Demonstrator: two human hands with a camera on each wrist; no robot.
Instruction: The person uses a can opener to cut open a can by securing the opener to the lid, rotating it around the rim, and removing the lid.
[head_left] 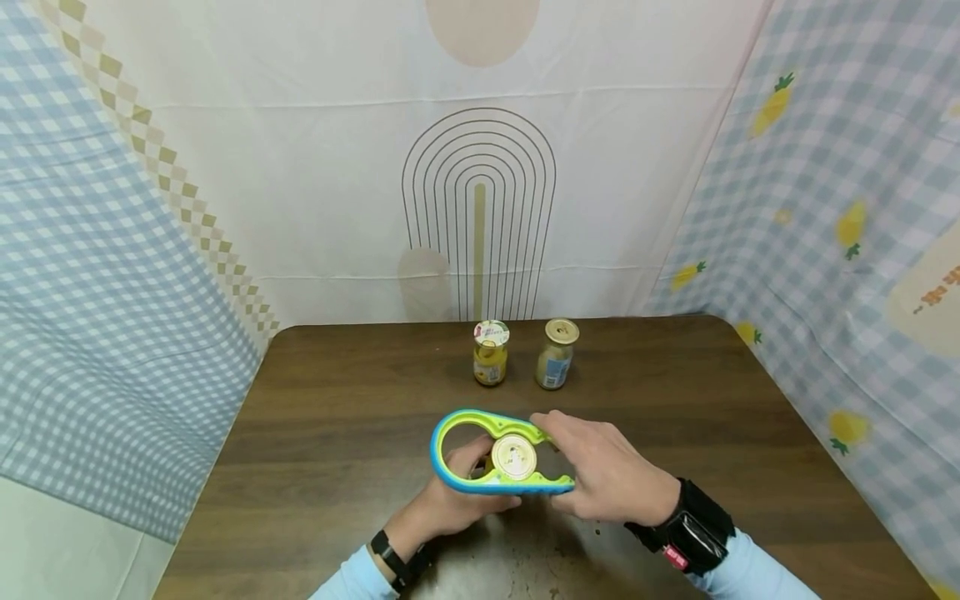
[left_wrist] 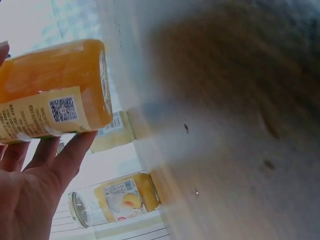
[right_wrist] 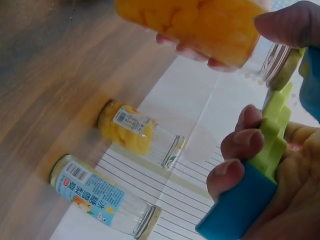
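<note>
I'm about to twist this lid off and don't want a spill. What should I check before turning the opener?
1. Left hand holds the jar firmly: ok, fingers wrap its body.
2. Right hand has a grip on the opener handle: ok.
3. Opener ring seated around the lid: ok in the head view.
4. Jar resting on the table: cannot tell.
5. The two spare jars clear of the hands: ok, at the far edge.

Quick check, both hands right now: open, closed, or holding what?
Left hand: grips the jar under the opener.
Right hand: grips the green-and-blue jar opener set over the jar's lid.
</note>
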